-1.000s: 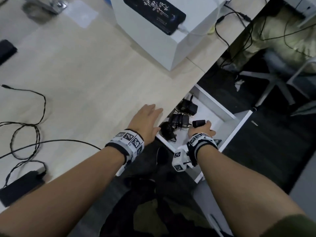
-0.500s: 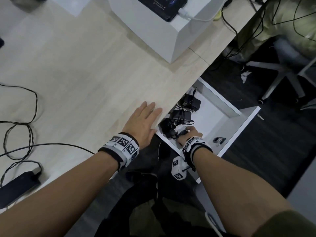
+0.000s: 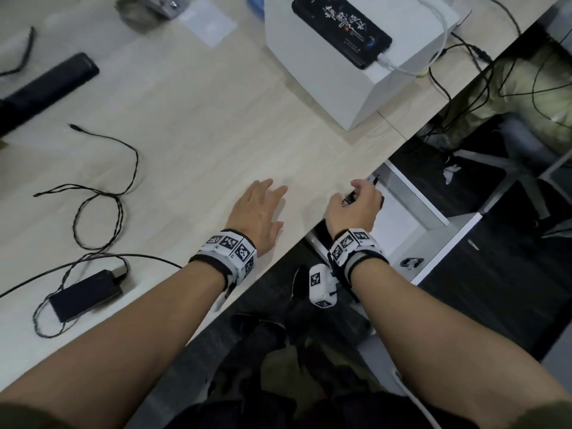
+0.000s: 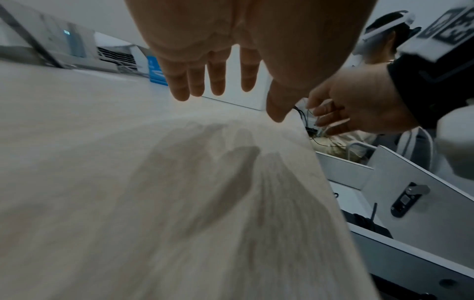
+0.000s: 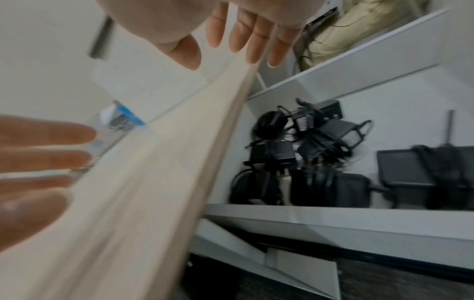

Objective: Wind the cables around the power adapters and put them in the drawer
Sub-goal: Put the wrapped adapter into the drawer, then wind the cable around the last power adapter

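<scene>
**Hands empty over desk edge; one adapter left to wind**

Both hands are seen free. The left hand [image 3: 258,209] is held flat just above the desk [image 3: 192,125], fingers straight & spread, shadow cast below it in the left wrist view. The right hand [image 3: 354,209] is held at the desk edge over the open drawer [image 3: 433,212], fingers loosely spread, nothing pinched, per the right wrist view.

Wound adapters [image 5: 302,158] are piled in the drawer's near corner. One adapter [image 3: 85,295] is left on the desk to the left, its cable [image 3: 102,196] sprawled in loose loops.

Step in hand, as judged: reach for that last adapter. It is best done w/ the brick gripped in one hand & the cable drawn in from the brick end, wound in even turns, the plug tip tucked so nothing springs loose in the drawer. A second thin cable crosses nearby & should be kept out of the winding.

Views compared: the drawer contents are hidden by the right hand in the head view & are shown only by the right wrist view, though blurred. The loose adapter is shown only by the head view. A small dark fob-like item [image 4: 405,200] on the drawer front is shown best by the left wrist view.
</scene>
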